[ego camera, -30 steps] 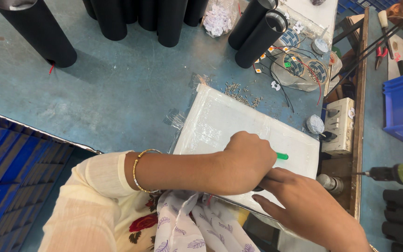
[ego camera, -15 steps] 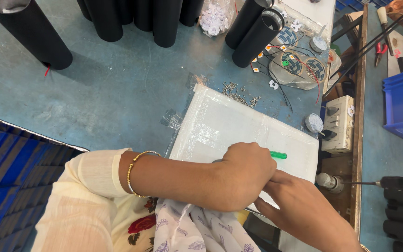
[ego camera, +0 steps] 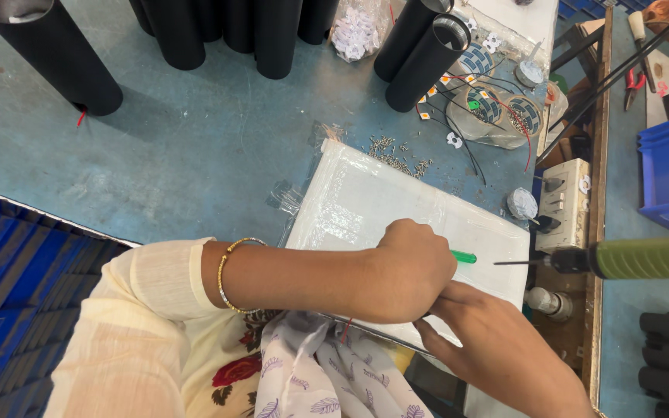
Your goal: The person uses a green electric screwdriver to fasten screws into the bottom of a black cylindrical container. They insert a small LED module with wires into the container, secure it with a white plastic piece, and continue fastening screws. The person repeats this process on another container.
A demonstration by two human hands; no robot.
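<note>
Screws (ego camera: 396,155) and black tubes (ego camera: 420,54) beyond hands (ego camera: 412,271).

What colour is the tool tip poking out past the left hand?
Bright green tip, just beyond the left hand, over the white pad. Head view.

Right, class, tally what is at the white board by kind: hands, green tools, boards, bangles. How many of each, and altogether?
Hands: 2, the left hand and the right hand
Green tools: 2, the green-handled tool sticking out of the left fist, and the power driver beside the board
White board: 1
Bangle: 1
Total: 6
</note>
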